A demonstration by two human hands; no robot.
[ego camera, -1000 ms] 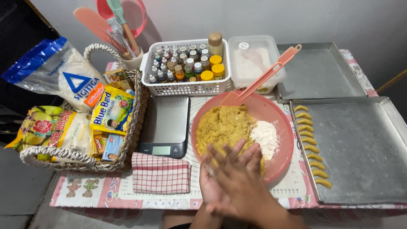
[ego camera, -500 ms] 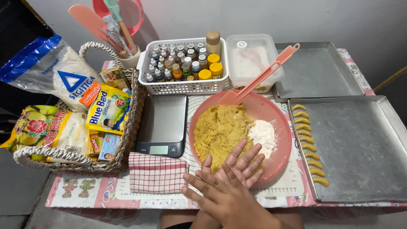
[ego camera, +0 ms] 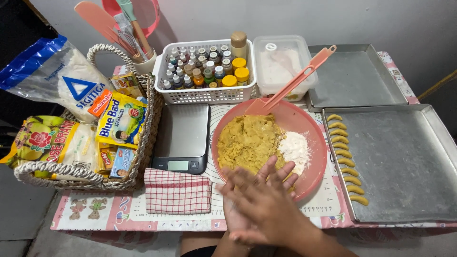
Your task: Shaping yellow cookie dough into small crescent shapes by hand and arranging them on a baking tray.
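Two hands are seen pressed together, palm against palm, at the near edge of the table, just in front of the salmon-pink bowl [ego camera: 316,143]. The right hand [ego camera: 269,207] lies on top with its fingers spread and stretched over the bowl's near rim; the left hand [ego camera: 235,216] is mostly hidden beneath it, only its fingertips and palm edge being shown. Whether anything is held between the palms cannot be told.

The bowl is filled on its left side with a mound of yellow dough [ego camera: 247,140], and a small heap of white flour [ego camera: 295,147] lies touching the dough on the right. A pink spatula [ego camera: 295,81] is propped on the bowl's far rim, its handle pointing far right.

To the right of the bowl a metal baking tray [ego camera: 409,162] is set, with a column of small curved dough pieces [ego camera: 346,159] lined along its left edge. A second tray [ego camera: 354,76] is placed beyond it.

A digital kitchen scale [ego camera: 183,135] stands just left of the bowl, and a red-checked cloth [ego camera: 177,192] is folded near it. Further left a wicker basket [ego camera: 143,143] of packets is found, and at the far side a white basket of small bottles [ego camera: 204,74] and a lidded plastic container [ego camera: 281,64].
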